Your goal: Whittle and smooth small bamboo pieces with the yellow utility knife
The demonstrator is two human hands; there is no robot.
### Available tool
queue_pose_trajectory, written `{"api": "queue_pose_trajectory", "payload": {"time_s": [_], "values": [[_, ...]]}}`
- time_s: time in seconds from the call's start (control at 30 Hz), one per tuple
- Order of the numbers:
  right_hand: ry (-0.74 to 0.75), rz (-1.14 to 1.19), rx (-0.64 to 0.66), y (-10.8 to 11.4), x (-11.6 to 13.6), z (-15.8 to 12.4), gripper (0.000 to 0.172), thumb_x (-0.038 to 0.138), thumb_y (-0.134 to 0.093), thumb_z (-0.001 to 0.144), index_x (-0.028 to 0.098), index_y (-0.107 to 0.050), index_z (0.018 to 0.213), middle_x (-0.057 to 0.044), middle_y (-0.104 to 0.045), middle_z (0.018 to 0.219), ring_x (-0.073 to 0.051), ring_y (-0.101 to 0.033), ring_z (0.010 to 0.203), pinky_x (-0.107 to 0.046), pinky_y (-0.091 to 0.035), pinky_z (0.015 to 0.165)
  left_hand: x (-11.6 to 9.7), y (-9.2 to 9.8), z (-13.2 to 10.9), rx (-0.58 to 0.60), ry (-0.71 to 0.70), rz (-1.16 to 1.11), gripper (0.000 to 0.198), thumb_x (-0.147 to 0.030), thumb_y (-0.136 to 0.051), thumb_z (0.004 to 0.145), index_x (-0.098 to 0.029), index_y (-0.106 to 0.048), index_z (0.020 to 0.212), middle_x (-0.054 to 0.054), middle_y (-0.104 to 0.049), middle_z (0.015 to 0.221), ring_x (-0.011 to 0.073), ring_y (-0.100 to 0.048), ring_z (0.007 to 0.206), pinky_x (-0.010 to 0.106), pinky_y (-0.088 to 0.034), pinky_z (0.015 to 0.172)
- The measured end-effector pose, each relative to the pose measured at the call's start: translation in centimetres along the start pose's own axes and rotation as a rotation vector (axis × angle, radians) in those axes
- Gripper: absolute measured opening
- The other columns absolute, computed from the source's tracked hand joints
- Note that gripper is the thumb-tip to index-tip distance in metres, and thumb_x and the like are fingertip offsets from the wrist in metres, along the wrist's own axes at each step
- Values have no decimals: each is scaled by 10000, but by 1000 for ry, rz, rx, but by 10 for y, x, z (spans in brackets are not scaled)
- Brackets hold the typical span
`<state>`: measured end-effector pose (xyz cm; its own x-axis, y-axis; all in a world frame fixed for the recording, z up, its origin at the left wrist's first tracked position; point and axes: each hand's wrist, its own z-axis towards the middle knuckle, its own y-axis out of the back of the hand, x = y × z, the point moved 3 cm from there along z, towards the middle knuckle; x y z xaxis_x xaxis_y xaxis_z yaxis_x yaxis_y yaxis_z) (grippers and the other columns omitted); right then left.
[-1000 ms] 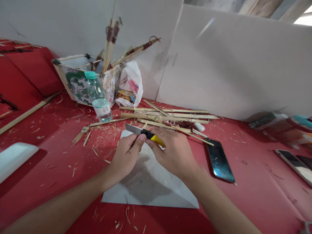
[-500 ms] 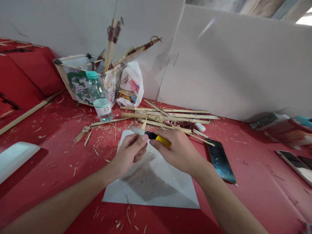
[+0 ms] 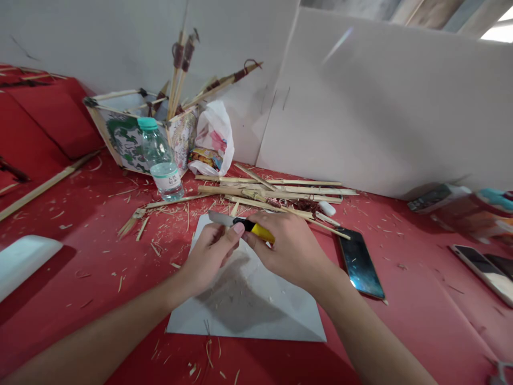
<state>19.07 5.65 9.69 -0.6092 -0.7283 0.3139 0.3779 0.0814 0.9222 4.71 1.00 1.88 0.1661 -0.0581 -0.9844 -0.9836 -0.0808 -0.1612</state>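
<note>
My right hand (image 3: 282,240) is wrapped round a utility knife (image 3: 261,231) with a yellow and black handle. Its blade (image 3: 221,217) points left and lies across a thin bamboo strip (image 3: 235,207), whose pale tip shows just beyond the blade. The strip is pinched in my left hand (image 3: 214,248), with the thumb up against the black front of the knife. Most of the strip is hidden by my fingers. Both hands are above a white sheet (image 3: 248,315) dotted with small shavings.
Beyond the sheet lie several bamboo sticks (image 3: 280,189). A water bottle (image 3: 162,166), a plastic bag (image 3: 218,139) and a dragon-patterned holder (image 3: 124,136) with sticks stand at back left. One phone (image 3: 363,267) lies right of the sheet, another (image 3: 481,270) farther right. Shavings litter the red table (image 3: 100,326).
The knife has slid a little to the left over the bamboo strip, with my right hand following. My left hand keeps its pinch, and the whole view has shifted slightly.
</note>
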Motion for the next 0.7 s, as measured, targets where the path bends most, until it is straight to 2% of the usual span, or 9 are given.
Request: {"api": "queue_pose_trajectory", "payload": {"time_s": [0.13, 0.3, 0.47, 0.57, 0.7], "values": [[-1, -23, -7, 1, 1, 0, 171, 343, -575, 942, 209, -665, 887, -31, -714, 796, -198, -631, 713, -310, -335, 609, 4, 2, -1, -63, -33, 82, 536, -636, -572, 881, -184, -451, 619, -58, -332, 544, 56, -266, 457, 228, -190, 417], [-2, -49, -9, 1, 4, -1, 202, 348, -560, 955, 202, -621, 830, -19, -689, 757, -181, -613, 684, -300, -313, 594, 3, 5, -1, -126, -130, 184, 541, -639, -562, 883, -194, -396, 623, -55, -308, 569, 73, -276, 505, 240, -202, 455], [2, -76, -57, 1, 5, -2, 187, 358, -575, 952, 198, -670, 964, -33, -734, 890, -215, -669, 797, -313, -378, 645, -9, 7, -3, -157, -190, 385, 598, -650, -541, 884, -204, -312, 558, -53, -229, 557, 80, -227, 511, 268, -142, 464], [1, -105, -109, -2, 4, -2, 190, 335, -582, 945, 195, -691, 1014, -45, -752, 950, -238, -692, 862, -333, -427, 704, -15, 6, -2, -151, -161, 391, 612, -670, -519, 882, -212, -283, 553, -57, -206, 545, 80, -203, 499, 277, -124, 461], [5, -94, -164, -7, 2, -3, 235, 329, -564, 954, 190, -695, 1091, -66, -761, 996, -248, -702, 893, -349, -466, 754, -16, 5, 0, -192, -163, 354, 605, -669, -543, 869, -210, -306, 553, -59, -245, 523, 81, -233, 497, 270, -164, 466]]}}
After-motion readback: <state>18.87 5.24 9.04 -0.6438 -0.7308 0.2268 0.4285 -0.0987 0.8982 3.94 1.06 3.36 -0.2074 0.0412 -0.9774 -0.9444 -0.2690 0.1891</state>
